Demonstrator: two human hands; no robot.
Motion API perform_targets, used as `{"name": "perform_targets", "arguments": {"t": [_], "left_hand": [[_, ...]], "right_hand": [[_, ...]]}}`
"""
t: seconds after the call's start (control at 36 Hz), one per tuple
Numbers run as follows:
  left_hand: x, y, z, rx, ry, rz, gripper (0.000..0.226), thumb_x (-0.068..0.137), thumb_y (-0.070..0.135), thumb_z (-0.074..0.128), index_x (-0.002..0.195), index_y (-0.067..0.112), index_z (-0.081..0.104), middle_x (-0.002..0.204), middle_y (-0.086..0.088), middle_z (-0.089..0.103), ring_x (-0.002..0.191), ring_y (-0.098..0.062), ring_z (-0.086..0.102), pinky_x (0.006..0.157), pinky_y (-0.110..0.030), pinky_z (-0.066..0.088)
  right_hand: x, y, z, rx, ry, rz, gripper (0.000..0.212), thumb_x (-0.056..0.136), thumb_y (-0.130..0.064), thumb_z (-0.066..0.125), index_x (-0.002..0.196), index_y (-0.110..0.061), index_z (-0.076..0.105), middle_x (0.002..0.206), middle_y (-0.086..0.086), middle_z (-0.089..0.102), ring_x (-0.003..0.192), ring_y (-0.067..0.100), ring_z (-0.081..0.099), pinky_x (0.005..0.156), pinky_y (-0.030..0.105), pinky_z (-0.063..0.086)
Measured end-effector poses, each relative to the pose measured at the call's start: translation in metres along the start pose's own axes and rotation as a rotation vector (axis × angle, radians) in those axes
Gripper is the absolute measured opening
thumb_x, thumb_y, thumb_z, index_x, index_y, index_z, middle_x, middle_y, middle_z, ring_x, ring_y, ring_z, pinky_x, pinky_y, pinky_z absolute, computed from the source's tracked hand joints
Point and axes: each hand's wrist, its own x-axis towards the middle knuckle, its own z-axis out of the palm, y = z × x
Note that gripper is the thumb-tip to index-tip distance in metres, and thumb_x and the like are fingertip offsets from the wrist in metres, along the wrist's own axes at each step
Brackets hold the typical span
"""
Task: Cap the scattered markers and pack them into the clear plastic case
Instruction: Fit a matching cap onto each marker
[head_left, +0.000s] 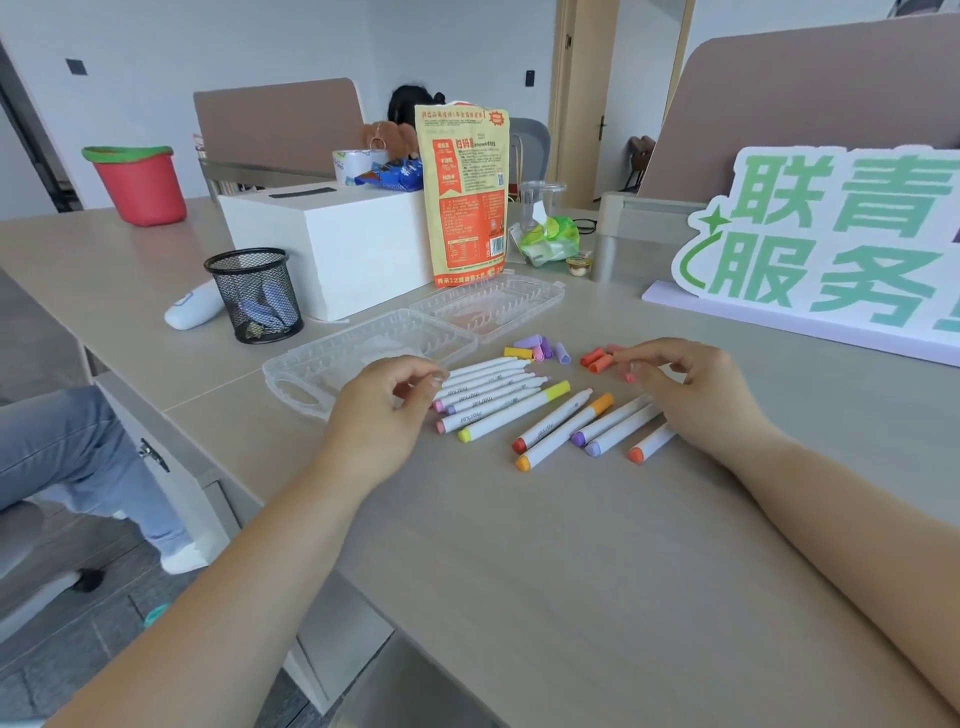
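Hands (384, 410) (691, 387) beside white, colour-tipped markers (513, 411)

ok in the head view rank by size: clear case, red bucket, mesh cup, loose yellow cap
1. clear case
2. red bucket and mesh cup look alike; bucket is farther, so unranked
3. loose yellow cap

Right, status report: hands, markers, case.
Left hand at tips of white-barrelled markers, grip unclear; right hand loosely curled beside small orange caps, holding nothing. Markers mostly uncapped on beige table. Clear plastic case open, empty. Nothing in the way.
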Motion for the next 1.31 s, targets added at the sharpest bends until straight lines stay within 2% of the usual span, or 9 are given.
{"name": "perform_targets", "arguments": {"t": [0.08, 0.19, 0.31, 0.42, 0.67, 0.81, 0.89, 1.14, 1.31], "left_hand": [[-0.002, 0.001, 0.000, -0.037, -0.019, -0.056, 0.019, 0.091, 0.016, 0.061, 0.083, 0.033, 0.067, 0.087, 0.013, 0.068, 0.079, -0.008, 0.059, 0.070, -0.019, 0.042], [-0.007, 0.002, -0.004, -0.130, -0.139, -0.155, 0.017, 0.078, 0.011, 0.076, 0.086, 0.025, 0.070, 0.087, 0.010, 0.068, 0.065, 0.005, 0.057, 0.068, -0.014, 0.043], [-0.009, 0.004, -0.004, 0.005, -0.202, -0.133, 0.025, 0.075, 0.011, 0.076, 0.090, 0.028, 0.067, 0.089, 0.018, 0.064, 0.070, 0.017, 0.051, 0.063, 0.001, 0.035], [-0.009, 0.002, -0.003, 0.068, -0.206, -0.117, 0.024, 0.075, 0.014, 0.075, 0.092, 0.029, 0.066, 0.091, 0.016, 0.064, 0.070, 0.016, 0.049, 0.062, 0.001, 0.034], [-0.008, -0.001, 0.000, 0.130, -0.177, -0.086, 0.019, 0.078, 0.018, 0.074, 0.079, 0.033, 0.063, 0.080, 0.018, 0.063, 0.073, 0.003, 0.055, 0.075, -0.021, 0.044], [-0.007, -0.001, 0.002, 0.123, -0.122, -0.033, 0.017, 0.081, 0.015, 0.071, 0.085, 0.030, 0.067, 0.083, 0.013, 0.063, 0.077, 0.000, 0.059, 0.077, -0.023, 0.048], [-0.006, 0.000, 0.002, 0.087, -0.072, 0.011, 0.019, 0.084, 0.011, 0.069, 0.089, 0.029, 0.066, 0.092, 0.008, 0.062, 0.081, 0.001, 0.060, 0.075, -0.017, 0.045], [0.005, 0.007, 0.004, -0.084, -0.024, 0.013, 0.029, 0.085, 0.004, 0.066, 0.085, 0.033, 0.066, 0.099, -0.003, 0.062, 0.080, -0.003, 0.064, 0.077, -0.013, 0.046], [0.033, 0.018, 0.014, -0.206, 0.084, -0.003, 0.026, 0.086, 0.004, 0.065, 0.084, 0.031, 0.067, 0.099, -0.005, 0.067, 0.074, 0.003, 0.061, 0.056, -0.007, 0.044]], "right_hand": [[0.000, -0.001, 0.000, -0.015, 0.001, -0.001, 0.040, 0.092, -0.010, 0.051, 0.076, -0.042, 0.067, 0.094, -0.025, 0.067, 0.097, -0.008, 0.056, 0.080, 0.001, 0.035], [-0.001, -0.002, 0.000, -0.034, -0.009, 0.002, 0.041, 0.093, -0.010, 0.050, 0.074, -0.044, 0.065, 0.089, -0.027, 0.064, 0.089, -0.016, 0.053, 0.073, 0.001, 0.034], [-0.002, -0.005, 0.001, -0.044, -0.027, -0.015, 0.041, 0.094, -0.009, 0.051, 0.077, -0.044, 0.064, 0.088, -0.030, 0.061, 0.086, -0.027, 0.048, 0.072, -0.006, 0.030], [-0.003, -0.007, 0.000, -0.039, -0.043, -0.016, 0.041, 0.094, -0.007, 0.050, 0.078, -0.042, 0.064, 0.085, -0.031, 0.059, 0.083, -0.031, 0.046, 0.072, -0.008, 0.028], [-0.001, -0.004, -0.001, -0.045, -0.015, 0.025, 0.042, 0.093, -0.010, 0.050, 0.074, -0.044, 0.064, 0.088, -0.025, 0.063, 0.086, -0.016, 0.053, 0.071, -0.002, 0.034], [0.004, -0.001, -0.006, 0.039, 0.085, 0.117, 0.031, 0.094, -0.008, 0.047, 0.085, -0.029, 0.068, 0.096, -0.009, 0.067, 0.085, 0.004, 0.056, 0.059, 0.002, 0.039], [0.008, 0.005, -0.009, 0.045, 0.125, 0.202, 0.024, 0.094, -0.011, 0.047, 0.096, -0.022, 0.069, 0.104, -0.002, 0.067, 0.096, 0.017, 0.060, 0.064, 0.011, 0.043], [0.024, 0.015, -0.017, 0.037, 0.076, 0.329, 0.015, 0.092, -0.015, 0.057, 0.098, -0.020, 0.070, 0.101, -0.006, 0.065, 0.085, 0.009, 0.057, 0.064, 0.012, 0.041], [0.045, 0.032, -0.026, -0.048, 0.050, 0.392, 0.015, 0.089, -0.013, 0.057, 0.094, -0.020, 0.070, 0.103, -0.005, 0.065, 0.097, 0.011, 0.057, 0.080, 0.021, 0.040]]}}
